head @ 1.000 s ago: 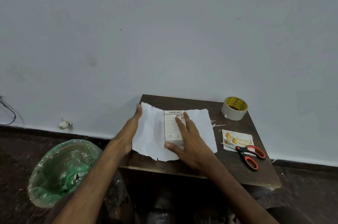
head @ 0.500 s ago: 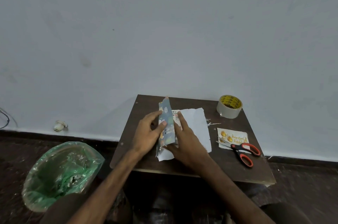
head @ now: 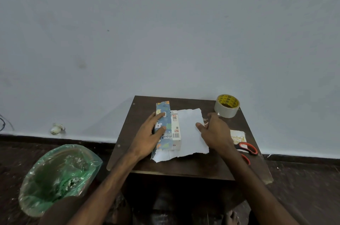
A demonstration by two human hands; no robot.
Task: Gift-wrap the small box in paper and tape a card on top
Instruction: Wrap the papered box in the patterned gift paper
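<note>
A small white box [head: 175, 129] lies on a sheet of wrapping paper [head: 189, 132] on the dark table [head: 184, 167]. The sheet's left flap, blue with a printed pattern, is folded over the box's left half. My left hand [head: 150, 136] presses that flap flat against the box with straight fingers. At the sheet's right edge my right hand [head: 214, 132] takes the paper between its fingers and thumb. The white underside of the paper faces up on the right. A card [head: 238, 137] with yellow writing lies to the right, partly behind my right hand.
A roll of clear tape [head: 226, 106] stands at the table's far right corner. Orange-handled scissors [head: 247, 150] lie on the card's near edge. A bin lined with a green bag [head: 58, 175] stands on the floor at the left. A pale wall rises behind the table.
The left flap went from flat on the table to upright, then down over the box under my left hand. My right hand left the box and moved to the paper's right edge.
</note>
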